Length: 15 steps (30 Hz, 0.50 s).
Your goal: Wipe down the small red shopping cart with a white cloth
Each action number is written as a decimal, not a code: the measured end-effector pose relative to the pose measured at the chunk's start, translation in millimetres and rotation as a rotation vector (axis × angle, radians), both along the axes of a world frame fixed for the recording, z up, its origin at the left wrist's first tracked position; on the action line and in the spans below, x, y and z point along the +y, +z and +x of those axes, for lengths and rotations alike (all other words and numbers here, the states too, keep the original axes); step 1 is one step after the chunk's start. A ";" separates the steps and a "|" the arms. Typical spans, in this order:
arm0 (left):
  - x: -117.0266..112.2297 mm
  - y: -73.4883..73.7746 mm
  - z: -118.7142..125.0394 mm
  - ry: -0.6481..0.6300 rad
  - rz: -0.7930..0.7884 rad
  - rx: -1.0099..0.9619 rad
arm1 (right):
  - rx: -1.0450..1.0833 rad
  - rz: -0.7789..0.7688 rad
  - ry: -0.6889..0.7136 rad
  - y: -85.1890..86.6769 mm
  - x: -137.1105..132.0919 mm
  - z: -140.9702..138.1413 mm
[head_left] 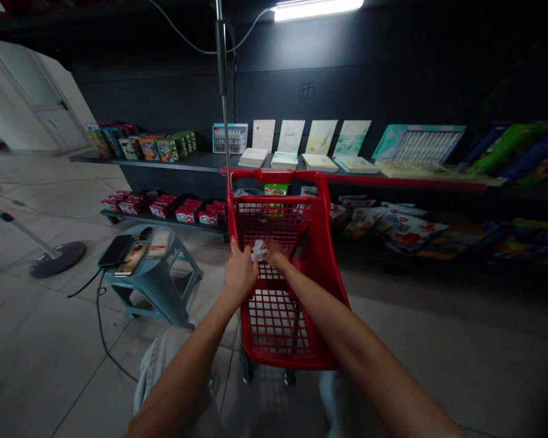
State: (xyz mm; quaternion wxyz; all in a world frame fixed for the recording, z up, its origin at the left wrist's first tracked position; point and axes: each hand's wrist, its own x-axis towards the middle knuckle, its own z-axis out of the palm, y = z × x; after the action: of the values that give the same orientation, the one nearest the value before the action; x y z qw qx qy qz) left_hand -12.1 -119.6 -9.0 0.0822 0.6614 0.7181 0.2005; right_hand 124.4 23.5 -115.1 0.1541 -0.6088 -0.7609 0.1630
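Observation:
Both hands meet over the red shopping cart [326,261], just above its grid basket. A crumpled white tissue [258,250] shows between them. My left hand [241,266], near the cart's left rim, has its thumb side against the tissue and seems to pinch it; one finger reaches up beside the rim. From the other side, my right hand [276,254] is closed on the tissue, its fingers blurred by motion. The cart's grid floor and back panel show around my hands.
Left of the cart, a blue-grey plastic stool [158,286] carries a phone [131,258] and a dark device with cables. Behind stands a shelf [205,162] with books, boxes and snack bags. A metal pole [221,67] rises behind the cart; a round stand base [57,260] is farther left.

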 end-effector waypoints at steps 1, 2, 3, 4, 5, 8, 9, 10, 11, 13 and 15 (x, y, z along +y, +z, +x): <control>0.2 0.4 0.0 0.000 -0.001 0.005 | 0.014 0.046 -0.022 12.5 5.8 5.6; 0.4 0.5 -0.1 -0.001 0.000 0.010 | 0.039 0.110 -0.051 26.9 11.8 10.5; 0.7 0.0 -0.2 -0.002 0.002 0.013 | 0.077 0.200 -0.097 42.2 17.6 14.8; 1.0 -0.8 -0.5 -0.001 0.006 0.013 | 0.143 0.327 -0.147 57.3 22.6 18.7; 1.4 -2.0 -0.9 -0.002 0.010 0.012 | 0.211 0.457 -0.177 71.1 26.6 22.3; 2.6 -6.3 -2.4 -0.003 0.014 0.011 | 0.364 0.762 -0.199 95.8 32.1 32.9; 3.0 -7.3 -2.8 -0.003 0.010 0.012 | 0.382 0.807 -0.201 96.4 32.3 36.2; 3.2 -7.9 -3.0 -0.005 0.006 0.013 | 0.386 0.822 -0.209 93.3 32.1 39.3; 3.4 -8.1 -2.9 -0.007 0.002 0.013 | 0.376 0.804 -0.227 86.7 31.7 41.8; 3.3 -7.1 -2.2 -0.011 -0.001 0.016 | 0.332 0.687 -0.268 66.5 30.8 44.7; 2.9 -5.3 -1.0 -0.013 0.004 0.022 | 0.285 0.543 -0.283 42.7 29.5 44.7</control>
State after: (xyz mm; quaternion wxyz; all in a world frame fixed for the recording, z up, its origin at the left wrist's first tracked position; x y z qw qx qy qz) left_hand -13.1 -116.7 -14.4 0.0743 0.6683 0.7143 0.1940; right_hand 169.1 53.0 -72.4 0.4368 -0.6163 -0.6551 0.0148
